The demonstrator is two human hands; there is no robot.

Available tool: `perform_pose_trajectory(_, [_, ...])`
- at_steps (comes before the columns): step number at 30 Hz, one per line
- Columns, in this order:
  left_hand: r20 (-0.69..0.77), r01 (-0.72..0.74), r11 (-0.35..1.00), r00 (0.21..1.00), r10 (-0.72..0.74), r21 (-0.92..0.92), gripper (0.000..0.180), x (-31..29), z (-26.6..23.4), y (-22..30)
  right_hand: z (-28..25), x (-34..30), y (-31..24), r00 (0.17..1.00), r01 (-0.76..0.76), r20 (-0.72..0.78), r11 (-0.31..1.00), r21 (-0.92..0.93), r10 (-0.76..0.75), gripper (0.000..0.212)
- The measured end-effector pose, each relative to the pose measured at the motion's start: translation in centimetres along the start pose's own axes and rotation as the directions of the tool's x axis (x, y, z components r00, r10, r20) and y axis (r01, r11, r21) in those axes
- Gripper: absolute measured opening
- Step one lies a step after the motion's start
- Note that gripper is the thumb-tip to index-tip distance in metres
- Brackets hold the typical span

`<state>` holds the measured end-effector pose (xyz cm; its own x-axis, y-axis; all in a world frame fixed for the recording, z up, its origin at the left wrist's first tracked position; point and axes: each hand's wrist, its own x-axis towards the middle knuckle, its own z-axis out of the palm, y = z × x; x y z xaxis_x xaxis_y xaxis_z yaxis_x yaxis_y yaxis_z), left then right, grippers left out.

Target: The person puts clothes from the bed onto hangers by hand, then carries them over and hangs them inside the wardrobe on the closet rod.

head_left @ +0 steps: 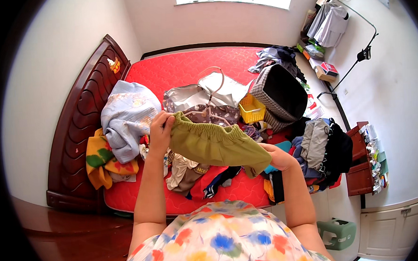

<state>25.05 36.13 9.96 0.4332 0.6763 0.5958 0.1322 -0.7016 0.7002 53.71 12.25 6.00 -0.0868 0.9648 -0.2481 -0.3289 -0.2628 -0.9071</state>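
Matt olive cloth shorts with a gathered elastic waistband hang over a quilted red mattress. The carved headboard is dark, glossy wood; the yellow basket looks plastic.

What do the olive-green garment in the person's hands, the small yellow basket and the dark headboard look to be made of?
The olive-green garment, held by the left hand and right hand, looks like soft matte woven cloth; its gathered edge suggests elastic. The small yellow basket seems moulded plastic, judging by its gridded walls. The dark headboard appears to be carved, glossy varnished wood, reddish-brown with wavy ridges.
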Motion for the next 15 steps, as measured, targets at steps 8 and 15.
perform_pose_trajectory(8, [0.007,-0.064,0.995,0.998,0.064,0.075,0.023,0.2,-0.1,0.2,0.4,-0.3,-0.2,0.996,0.008,0.089,0.994,-0.112,0.002,0.028])
perform_pose_trajectory(15, [0.004,-0.224,0.891,0.97,0.242,0.396,0.018,0.2,-1.5,0.1,-2.5,-0.7,-0.4,0.838,0.301,-0.411,0.933,-0.199,-0.358,0.006])
